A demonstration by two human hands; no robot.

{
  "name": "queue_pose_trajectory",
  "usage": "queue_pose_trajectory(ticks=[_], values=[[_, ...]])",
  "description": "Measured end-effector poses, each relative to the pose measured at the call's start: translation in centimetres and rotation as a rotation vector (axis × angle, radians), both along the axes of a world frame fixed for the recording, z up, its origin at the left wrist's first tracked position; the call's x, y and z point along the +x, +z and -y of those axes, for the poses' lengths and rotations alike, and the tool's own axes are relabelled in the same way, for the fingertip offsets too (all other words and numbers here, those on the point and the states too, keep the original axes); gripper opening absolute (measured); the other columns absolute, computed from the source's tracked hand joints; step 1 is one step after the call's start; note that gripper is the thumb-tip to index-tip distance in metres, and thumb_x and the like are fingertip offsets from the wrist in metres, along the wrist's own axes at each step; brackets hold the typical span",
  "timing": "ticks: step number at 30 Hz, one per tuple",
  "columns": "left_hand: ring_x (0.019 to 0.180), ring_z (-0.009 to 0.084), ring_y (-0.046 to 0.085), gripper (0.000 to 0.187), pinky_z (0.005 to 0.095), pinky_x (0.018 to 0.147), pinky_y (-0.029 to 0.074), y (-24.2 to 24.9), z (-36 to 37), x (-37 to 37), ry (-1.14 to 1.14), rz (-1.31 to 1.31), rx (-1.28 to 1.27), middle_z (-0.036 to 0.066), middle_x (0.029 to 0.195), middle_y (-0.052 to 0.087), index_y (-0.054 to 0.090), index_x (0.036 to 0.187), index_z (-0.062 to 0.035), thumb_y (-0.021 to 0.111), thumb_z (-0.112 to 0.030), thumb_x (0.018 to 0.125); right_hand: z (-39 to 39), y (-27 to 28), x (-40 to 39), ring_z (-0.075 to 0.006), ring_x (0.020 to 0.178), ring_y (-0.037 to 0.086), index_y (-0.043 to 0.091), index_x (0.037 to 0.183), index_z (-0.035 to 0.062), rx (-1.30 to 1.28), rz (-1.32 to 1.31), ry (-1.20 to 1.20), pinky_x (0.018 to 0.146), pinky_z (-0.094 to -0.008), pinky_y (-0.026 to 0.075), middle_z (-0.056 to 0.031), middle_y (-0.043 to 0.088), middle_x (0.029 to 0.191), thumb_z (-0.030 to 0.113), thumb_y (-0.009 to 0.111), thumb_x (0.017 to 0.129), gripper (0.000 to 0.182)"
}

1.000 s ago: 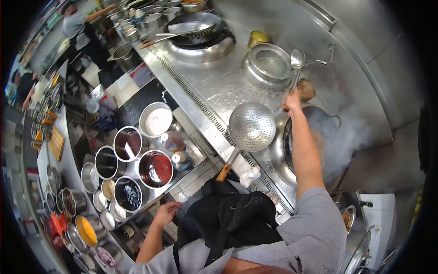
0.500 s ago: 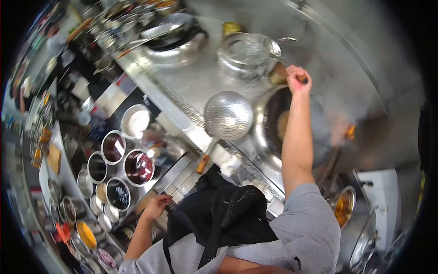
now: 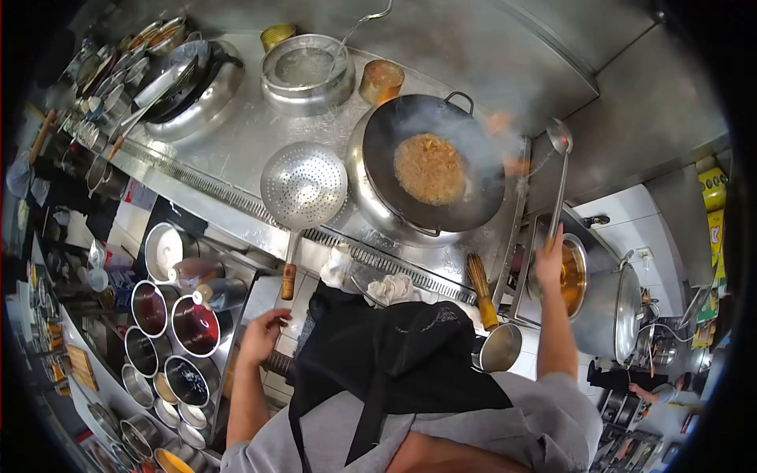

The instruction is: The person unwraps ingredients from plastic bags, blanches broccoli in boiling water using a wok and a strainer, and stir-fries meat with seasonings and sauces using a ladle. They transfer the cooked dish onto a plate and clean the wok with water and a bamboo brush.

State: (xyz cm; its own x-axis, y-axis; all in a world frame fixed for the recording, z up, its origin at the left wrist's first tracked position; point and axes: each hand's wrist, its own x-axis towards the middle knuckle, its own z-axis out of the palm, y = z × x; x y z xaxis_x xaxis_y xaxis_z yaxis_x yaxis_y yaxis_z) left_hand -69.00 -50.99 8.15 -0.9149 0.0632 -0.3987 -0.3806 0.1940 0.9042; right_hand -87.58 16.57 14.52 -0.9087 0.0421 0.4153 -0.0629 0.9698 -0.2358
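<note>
My right hand point(image 3: 550, 258) is closed around the handle of a ladle point(image 3: 559, 135), whose bowl points up and away beside the wall. Left of it, a black wok point(image 3: 378, 142) sits on a burner with brown food point(image 3: 430, 169) simmering and steaming in it. An orange flame shows at the wok's far right edge. At the lower left, my left hand point(image 3: 262, 335) hangs beside the black apron, fingers loosely bent and apart, with nothing visible in them. A perforated skimmer point(image 3: 303, 185) with a wooden grip lies on the steel stove top, beyond that hand.
A water-filled pot point(image 3: 307, 71) and an open can point(image 3: 382, 83) stand behind the wok. To the right are a pot of amber liquid point(image 3: 574, 276) and a bamboo brush point(image 3: 479, 288). Several sauce containers point(image 3: 195, 325) stand at left. Another person point(image 3: 658, 390) is at far right.
The ladle in my right hand has moved from beside the water pot across the wok to its right side. My view has turned right, and my left hand stays low.
</note>
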Motion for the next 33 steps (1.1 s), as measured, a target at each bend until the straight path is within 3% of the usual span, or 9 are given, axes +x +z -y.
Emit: queue_pose_trajectory(ticks=[3,7,12,15,19,22,24,27,33], values=[[0.08,0.0148,0.062,0.036,0.028,0.077,0.051,5.1,0.9,-1.2,0.141,-0.187,-0.076,0.007,0.092,0.068,0.066,0.11,0.002,0.047,0.012,0.082,7.1,-0.2,7.1,-0.0179,0.065,0.057,0.014,0.156,0.0124,-0.716,0.285,-0.1,0.06,-0.0317,0.051,-0.0077,0.057,0.086,-0.003,0.049,0.085,0.08],[0.072,0.0106,0.057,0.018,0.0237,0.067,0.047,9.5,7.2,1.0,0.581,-0.284,-0.299,0.005,0.085,0.066,0.069,0.105,0.0001,0.056,-0.003,0.093,14.5,0.9,7.3,-0.008,0.042,0.042,0.016,0.154,0.0118,-0.953,0.525,-0.087,0.038,-0.023,0.036,0.0001,0.049,0.066,-0.001,0.051,0.088,0.076],[0.072,0.0156,0.063,0.021,0.0304,0.068,0.049,5.4,18.7,4.1,1.061,-0.395,-0.667,0.007,0.081,0.069,0.071,0.103,-0.0009,0.064,-0.018,0.092,21.5,-2.6,3.2,-0.0086,0.043,0.044,0.02,0.154,0.012,-0.979,0.923,0.488,0.038,-0.0235,0.036,0.0001,0.049,0.064,-0.001,0.051,0.089,0.073],[0.081,0.0248,0.069,0.025,0.0366,0.075,0.052,1.4,21.4,3.2,1.133,-0.181,-0.767,0.013,0.088,0.072,0.073,0.1,-0.0064,0.071,-0.026,0.085,33.5,2.2,1.1,-0.0082,0.042,0.042,0.023,0.153,0.0133,-1.011,1.346,0.577,0.04,-0.0242,0.036,0.0011,0.048,0.061,0.004,0.057,0.088,0.074],[0.089,0.0315,0.067,0.031,0.0422,0.078,0.053,-3.1,23.3,0.2,1.029,-0.045,-0.928,0.012,0.095,0.07,0.072,0.1,-0.01,0.078,-0.03,0.077,48.2,2.3,-1.7,-0.008,0.043,0.043,0.016,0.157,0.0189,-0.582,1.399,0.932,0.041,-0.0249,0.038,0.0024,0.047,0.058,0.0,0.05,0.088,0.078],[0.094,0.0316,0.066,0.033,0.0436,0.079,0.054,-4.5,24.0,-1.5,0.972,-0.06,-1.04,0.011,0.1,0.069,0.072,0.102,-0.0119,0.078,-0.031,0.076,57.4,1.8,-2.8,-0.0187,0.045,0.05,0.015,0.157,0.0243,-0.29,1.357,1.03,0.049,-0.0341,0.046,-0.005,0.052,0.057,0.003,0.051,0.089,0.08],[0.092,0.0301,0.067,0.03,0.0429,0.078,0.055,-5.4,24.6,-2.1,0.912,-0.059,-1.1,0.009,0.097,0.07,0.073,0.096,-0.012,0.078,-0.032,0.075,60.9,0.6,-2.9,-0.0359,0.06,0.061,0.014,0.156,0.0283,0.125,0.871,1.328,0.065,-0.0474,0.05,-0.0194,0.061,0.065,0.006,0.051,0.089,0.08],[0.09,0.0285,0.067,0.026,0.0429,0.075,0.055,-6.2,25.2,-2.4,0.878,-0.031,-1.118,0.008,0.094,0.07,0.073,0.091,-0.0118,0.077,-0.032,0.076,64.1,1.2,-1.3,-0.0481,0.077,0.062,0.013,0.155,0.0303,0.465,0.856,1.196,0.077,-0.0557,0.047,-0.0303,0.063,0.077,0.006,0.05,0.087,0.082],[0.083,0.027,0.067,0.021,0.0442,0.067,0.051,-8.1,25.9,-2.4,0.855,-0.102,-1.213,0.007,0.084,0.068,0.07,0.083,-0.0115,0.073,-0.032,0.078,65.5,4.0,-1.1,-0.0488,0.08,0.063,0.008,0.155,0.0309,0.572,0.976,1.164,0.078,-0.0564,0.047,-0.0328,0.064,0.083,0.003,0.047,0.085,0.086]])
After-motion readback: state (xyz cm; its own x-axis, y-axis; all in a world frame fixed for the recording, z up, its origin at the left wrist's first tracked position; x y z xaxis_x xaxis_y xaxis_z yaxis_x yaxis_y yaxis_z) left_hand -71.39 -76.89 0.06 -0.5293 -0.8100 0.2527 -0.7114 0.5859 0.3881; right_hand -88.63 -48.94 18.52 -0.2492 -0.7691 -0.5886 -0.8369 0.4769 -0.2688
